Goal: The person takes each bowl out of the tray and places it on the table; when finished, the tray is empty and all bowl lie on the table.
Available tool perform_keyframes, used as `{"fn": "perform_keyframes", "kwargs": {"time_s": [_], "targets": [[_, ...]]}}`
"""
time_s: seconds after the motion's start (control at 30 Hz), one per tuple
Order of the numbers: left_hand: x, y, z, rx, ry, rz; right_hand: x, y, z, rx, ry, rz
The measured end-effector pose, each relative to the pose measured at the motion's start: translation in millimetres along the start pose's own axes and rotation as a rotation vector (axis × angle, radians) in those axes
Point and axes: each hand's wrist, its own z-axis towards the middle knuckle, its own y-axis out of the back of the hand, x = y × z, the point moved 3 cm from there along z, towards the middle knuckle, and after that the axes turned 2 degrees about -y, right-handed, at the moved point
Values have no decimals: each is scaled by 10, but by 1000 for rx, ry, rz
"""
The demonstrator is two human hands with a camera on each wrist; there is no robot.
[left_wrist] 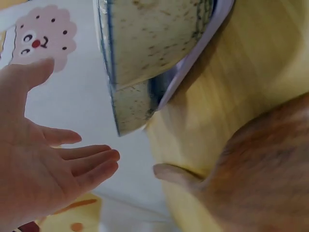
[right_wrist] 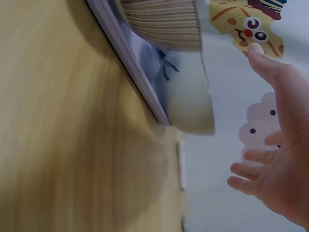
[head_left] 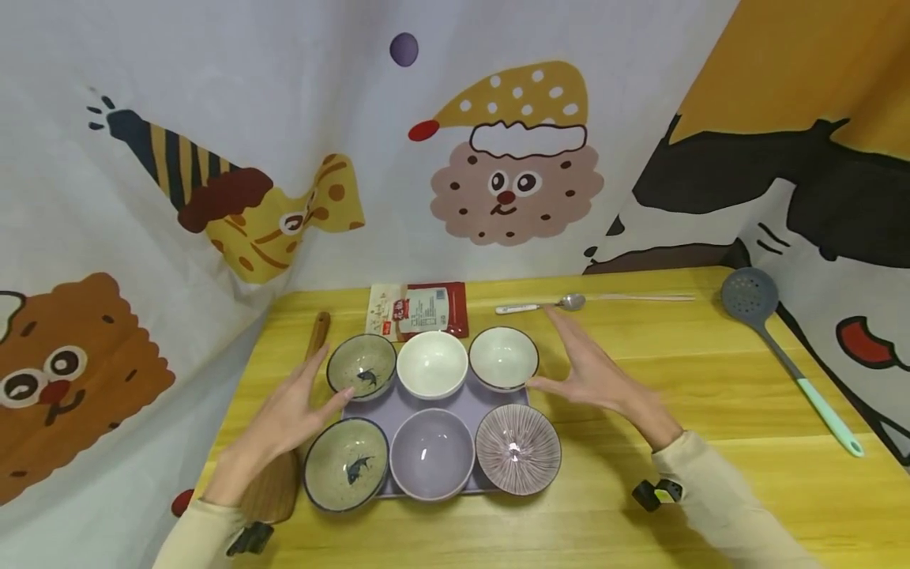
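Note:
A lavender tray [head_left: 455, 407] carries several bowls in two rows. At the back stand a speckled fish bowl [head_left: 362, 366], a white bowl [head_left: 432, 364] and a dark-rimmed white bowl [head_left: 504, 359]. The front row holds a larger fish bowl [head_left: 347, 465], a lavender bowl [head_left: 432, 454] and a striped bowl [head_left: 518, 450]. My left hand [head_left: 283, 416] hovers at the tray's left side, fingers spread, thumb over the gap between the fish bowls. My right hand [head_left: 593, 371] is held beside the dark-rimmed bowl, thumb near its rim, palm facing inward. Both hands hold nothing.
A wooden spatula [head_left: 273, 486] lies left of the tray, partly under my left arm. Behind the bowls are a red-and-cream packet [head_left: 418, 309], a spoon [head_left: 571, 302] and chopsticks [head_left: 643, 298]. A slotted turner [head_left: 782, 356] lies far right. A printed curtain [head_left: 398, 197] hangs behind the table.

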Motion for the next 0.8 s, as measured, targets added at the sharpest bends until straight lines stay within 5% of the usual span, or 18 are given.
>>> {"fn": "perform_keyframes", "kwargs": {"time_s": [0.53,0.8], "targets": [[297,-207,124,59,82,-181,-110,-467,164,64,-12,136],[373,-250,161,39,67,-234,-128,-522,163,53,-41,154]]}}
